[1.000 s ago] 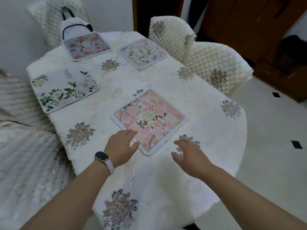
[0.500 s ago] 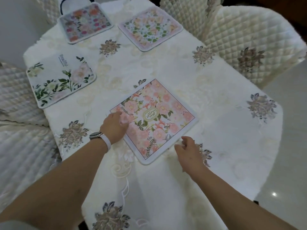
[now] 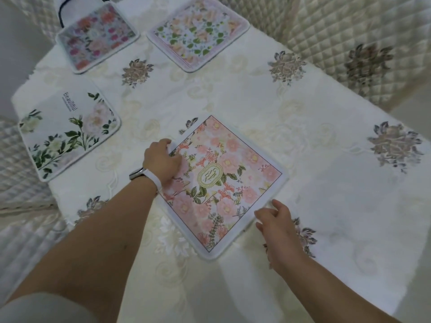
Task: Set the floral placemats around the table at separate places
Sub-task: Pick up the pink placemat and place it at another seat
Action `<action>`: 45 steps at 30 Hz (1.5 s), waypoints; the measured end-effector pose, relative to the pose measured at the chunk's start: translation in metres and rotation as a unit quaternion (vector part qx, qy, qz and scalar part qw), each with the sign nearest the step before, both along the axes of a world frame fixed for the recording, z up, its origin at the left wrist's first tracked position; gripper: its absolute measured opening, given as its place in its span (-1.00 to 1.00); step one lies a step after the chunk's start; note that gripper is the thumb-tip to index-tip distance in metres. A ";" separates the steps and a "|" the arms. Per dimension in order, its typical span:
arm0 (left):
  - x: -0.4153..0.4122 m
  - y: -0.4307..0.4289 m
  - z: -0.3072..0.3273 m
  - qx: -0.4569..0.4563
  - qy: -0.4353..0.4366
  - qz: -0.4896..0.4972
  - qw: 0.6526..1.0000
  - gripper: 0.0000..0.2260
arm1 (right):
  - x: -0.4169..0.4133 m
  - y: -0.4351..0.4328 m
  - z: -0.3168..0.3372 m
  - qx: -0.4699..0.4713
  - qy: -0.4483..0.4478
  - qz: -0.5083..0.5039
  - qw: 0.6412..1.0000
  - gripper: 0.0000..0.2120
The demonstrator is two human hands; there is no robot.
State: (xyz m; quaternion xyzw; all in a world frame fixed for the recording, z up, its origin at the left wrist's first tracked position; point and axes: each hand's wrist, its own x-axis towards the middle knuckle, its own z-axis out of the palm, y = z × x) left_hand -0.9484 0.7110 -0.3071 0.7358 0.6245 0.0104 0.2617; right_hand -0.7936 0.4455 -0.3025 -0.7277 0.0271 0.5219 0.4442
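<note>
A pink floral placemat [image 3: 224, 183] lies turned like a diamond in the middle of the table [image 3: 326, 206]. My left hand [image 3: 161, 160], with a white-strapped watch on its wrist, is curled over the mat's left corner. My right hand [image 3: 276, 220] pinches the mat's lower right edge with its fingertips. Three other mats lie flat and apart: a white one with green leaves [image 3: 67, 134] at the left edge, a purple-pink one [image 3: 98, 38] at the far left, and a pale one with green leaves [image 3: 198, 31] at the far end.
A white embroidered cloth covers the table. Quilted cream chairs [image 3: 349, 36] stand along the far right side, with another quilted chair [image 3: 14, 164] at the left. A white bag with a dark handle [image 3: 77, 3] sits behind the purple-pink mat.
My left hand slid up from the near edge onto the pink mat's left corner. My right hand came in to its lower right edge. The view moved closer over the table.
</note>
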 end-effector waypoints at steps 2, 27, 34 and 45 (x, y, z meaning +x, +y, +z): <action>0.001 0.003 -0.001 -0.002 0.018 -0.001 1.000 -0.49 | 0.001 0.003 0.002 0.004 -0.012 0.013 1.000 -0.70; -0.065 -0.152 0.065 -0.063 -0.323 0.103 0.939 -0.92 | -0.006 -0.068 0.079 0.030 -0.219 0.041 0.974 -0.80; -0.060 -0.210 0.081 -0.137 -0.375 0.085 0.913 -0.90 | -0.008 -0.136 0.113 0.030 -0.262 0.014 0.964 -0.77; 0.010 -0.291 0.095 -0.192 -0.368 -0.035 0.909 -0.92 | 0.026 -0.252 0.133 0.006 -0.295 -0.096 0.951 -0.72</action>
